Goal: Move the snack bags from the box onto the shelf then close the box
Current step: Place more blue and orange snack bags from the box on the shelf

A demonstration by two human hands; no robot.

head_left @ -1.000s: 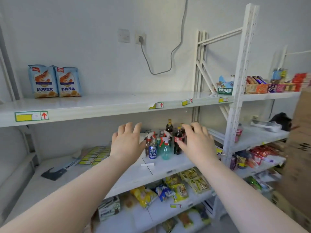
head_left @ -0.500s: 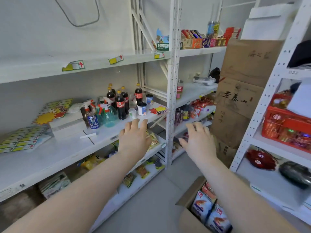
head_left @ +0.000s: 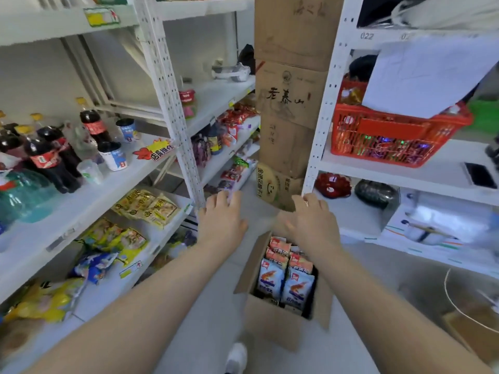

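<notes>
**Item 1, box** (head_left: 270,327): we are finding it standing open on the floor (head_left: 205,319) between our two forearms, flaps up. Half a second ago only a corner of it was showing at the lower edge. Now we are seeing nearly all of it.

**Item 2, snack bags** (head_left: 286,279): blue-and-white packs with a shrimp picture, standing upright in rows inside the box.

**Item 3, left grip** (head_left: 221,220): released, fingers spread, holding nothing. It is hovering over the floor just left of the box's far end, lower against the shelving than before.

**Item 4, right grip** (head_left: 310,225): likewise released and empty, hovering over the box's far flap.

**Item 5, shelf** (head_left: 48,25): the top board on the left, now showing only at the upper edge. The two bags we were seeing on it a second ago are lying outside the view.

**Item 6, surroundings:**
- cola bottles (head_left: 51,160) on the middle board at left
- yellow packets (head_left: 147,209) one board lower
- stacked cartons (head_left: 291,95) ahead
- a red basket (head_left: 397,136) on the right-hand rack
- one white shoe (head_left: 236,357) at the bottom edge
</notes>
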